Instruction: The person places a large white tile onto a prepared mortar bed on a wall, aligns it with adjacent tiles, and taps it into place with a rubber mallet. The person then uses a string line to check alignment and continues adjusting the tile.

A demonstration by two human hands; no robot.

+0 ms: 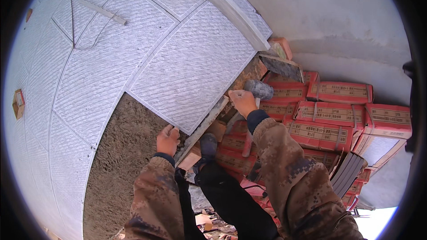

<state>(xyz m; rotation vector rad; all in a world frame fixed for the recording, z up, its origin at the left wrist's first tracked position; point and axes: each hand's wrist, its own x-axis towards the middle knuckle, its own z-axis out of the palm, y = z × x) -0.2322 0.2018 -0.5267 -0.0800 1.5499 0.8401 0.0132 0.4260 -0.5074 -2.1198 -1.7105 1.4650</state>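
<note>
My left hand (168, 140) has its fingers curled at the lower edge of a pale, ribbed tile (190, 66), beside exposed wet mortar (116, 155). My right hand (243, 103) is closed near that tile's right edge and the top of a narrow grey straightedge (200, 131); what its fingertips hold is unclear. A rubber mallet (259, 89) with a grey head lies just beyond my right hand, its handle partly hidden.
Stacked red cartons (329, 120) fill the right beside a plastered wall (338, 26). A long bar (222, 9) and a short stick with wire (102, 11) lie on the tiles. An upright dark slab (282, 66) stands at the edge. My boot (208, 146) is below.
</note>
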